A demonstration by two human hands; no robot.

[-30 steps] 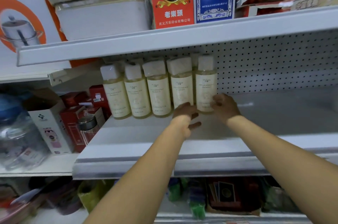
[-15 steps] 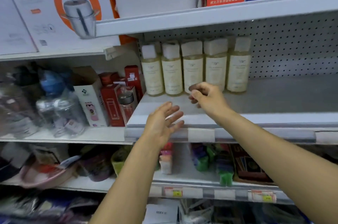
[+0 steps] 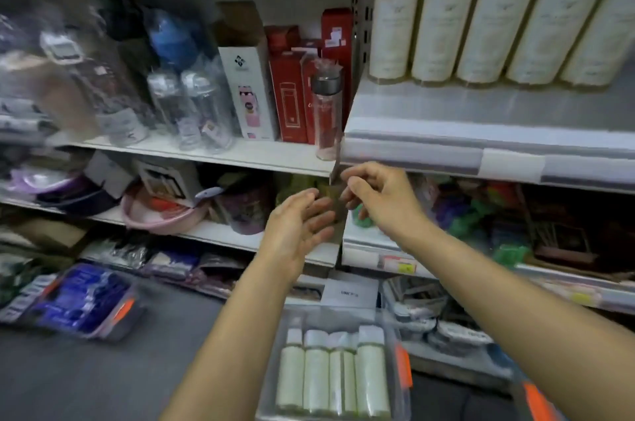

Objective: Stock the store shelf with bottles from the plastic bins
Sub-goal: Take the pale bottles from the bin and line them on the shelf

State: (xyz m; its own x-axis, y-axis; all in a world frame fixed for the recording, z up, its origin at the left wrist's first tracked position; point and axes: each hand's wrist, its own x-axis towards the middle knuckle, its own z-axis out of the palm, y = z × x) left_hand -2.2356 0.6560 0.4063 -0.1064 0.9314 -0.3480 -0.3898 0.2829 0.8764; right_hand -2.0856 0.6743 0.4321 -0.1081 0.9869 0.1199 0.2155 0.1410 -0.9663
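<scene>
Head view: the shelf [image 3: 498, 111] at the upper right carries a row of bottles [image 3: 491, 28], five pale ones with white caps, upright and touching side by side along the back. The front of that shelf is bare, and its right end runs out of the picture, so how much room is left there cannot be told.

Both hands hang in the air below the shelf lip, near each other but not touching. The left hand [image 3: 299, 231] has its fingers spread and relaxed with the palm turned inward. The right hand [image 3: 378, 197] has its fingers loosely curled. Neither holds anything.

Low in the picture, on the floor [image 3: 137, 379] directly under the forearms, sits a clear plastic bin [image 3: 398, 334] with an orange latch. In it the binned bottles [image 3: 333, 376], four that can be counted, lie packed together with their caps toward the shelves. A blue-filled bin [image 3: 79, 300] lies on the floor to the left.

By my reading the stocking is part done: one row is placed, at least four bottles wait in the bin, and the empty hands suggest the next pick-up is due.
</scene>
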